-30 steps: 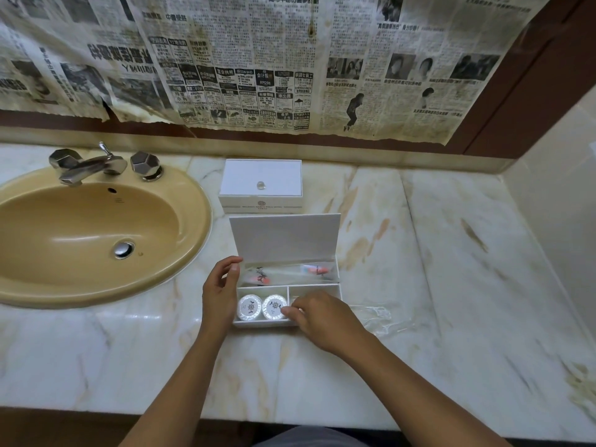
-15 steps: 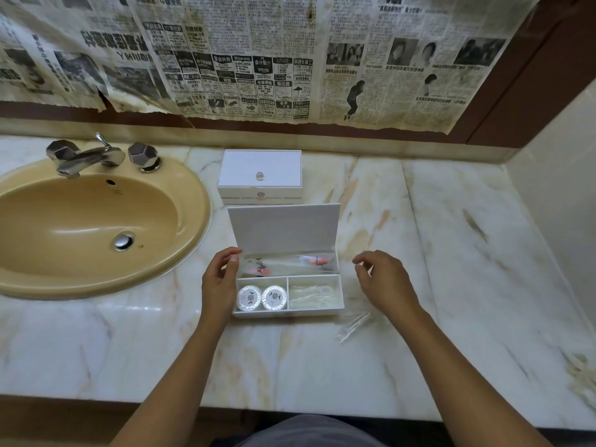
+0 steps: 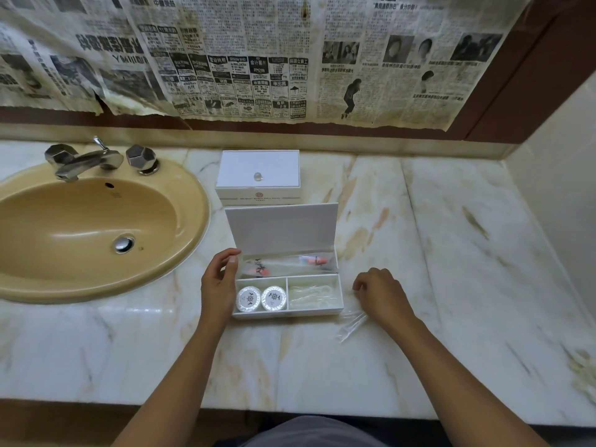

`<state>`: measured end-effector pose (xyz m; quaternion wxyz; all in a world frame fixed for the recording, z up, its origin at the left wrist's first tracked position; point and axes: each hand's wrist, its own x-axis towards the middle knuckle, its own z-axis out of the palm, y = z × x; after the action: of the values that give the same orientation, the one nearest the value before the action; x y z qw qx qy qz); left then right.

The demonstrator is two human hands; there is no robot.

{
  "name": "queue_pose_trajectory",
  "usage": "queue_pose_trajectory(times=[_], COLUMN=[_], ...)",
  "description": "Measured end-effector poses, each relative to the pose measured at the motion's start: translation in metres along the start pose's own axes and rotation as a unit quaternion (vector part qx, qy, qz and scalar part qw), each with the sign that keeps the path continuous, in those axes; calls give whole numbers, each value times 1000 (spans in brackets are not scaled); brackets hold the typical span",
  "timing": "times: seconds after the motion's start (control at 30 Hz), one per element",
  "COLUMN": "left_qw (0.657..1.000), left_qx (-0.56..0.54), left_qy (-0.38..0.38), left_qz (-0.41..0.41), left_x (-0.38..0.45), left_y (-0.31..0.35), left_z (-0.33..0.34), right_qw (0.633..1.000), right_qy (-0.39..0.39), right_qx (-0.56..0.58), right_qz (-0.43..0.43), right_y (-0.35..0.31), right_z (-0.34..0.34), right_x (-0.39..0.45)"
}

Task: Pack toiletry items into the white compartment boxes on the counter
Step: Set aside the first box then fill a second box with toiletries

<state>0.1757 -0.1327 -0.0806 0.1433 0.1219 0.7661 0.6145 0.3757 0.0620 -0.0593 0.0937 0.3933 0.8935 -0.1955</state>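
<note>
An open white compartment box (image 3: 287, 312) stands mid-counter with its lid (image 3: 282, 227) upright. Its long back section holds a clear toothbrush packet (image 3: 290, 262). The front left section holds two round wrapped soaps (image 3: 248, 299), and the front right section holds clear-wrapped items (image 3: 311, 295). My left hand (image 3: 217, 285) grips the box's left wall, thumb against it. My right hand (image 3: 380, 295) is on the counter just right of the box, fingers curled down on a clear plastic packet (image 3: 351, 322) that sticks out from under it.
A second white box (image 3: 258, 171), closed, sits behind the open one. A tan sink (image 3: 80, 227) with a chrome faucet (image 3: 84, 159) fills the left. The marble counter (image 3: 467, 253) runs right to a side wall (image 3: 554, 204). Newspaper covers the back wall.
My right hand left the box's front right section, swung out to the right and came down onto the clear packet on the counter. My left hand stayed at the box's left wall.
</note>
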Motion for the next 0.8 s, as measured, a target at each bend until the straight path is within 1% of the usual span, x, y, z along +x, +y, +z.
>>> queue_pose_trajectory(times=[0.13,0.27,0.4,0.47,0.53,0.63,0.7,0.8], left_qw=[1000,1000,1000,1000,1000,1000,1000,1000], left_qx=[-5,-14,-15,-15,-14,-9,-8,-8], left_qy=[2,1,1,1,1,2,2,2], left_qz=[1,0,1,-1,-2,1,-2,-10], left_x=[0,0,-1,-1,-1,-1,-1,-1], left_y=[1,2,2,1,1,2,1,1], left_z=[0,1,1,0,0,0,0,-1], right_qw=[997,987,963,950,950,957,969,985], right_qy=[47,110,188,207,201,168,112,23], right_qx=[57,115,190,226,221,188,148,60], right_qz=[-3,-12,-32,-57,-90,-143,-165,-163], right_y=[-2,-13,-30,-40,-51,-65,-72,-79], right_z=[-3,-14,-29,-36,-38,-30,-19,-4], right_x=[-1,-6,-11,-14,-18,-23,-26,-24])
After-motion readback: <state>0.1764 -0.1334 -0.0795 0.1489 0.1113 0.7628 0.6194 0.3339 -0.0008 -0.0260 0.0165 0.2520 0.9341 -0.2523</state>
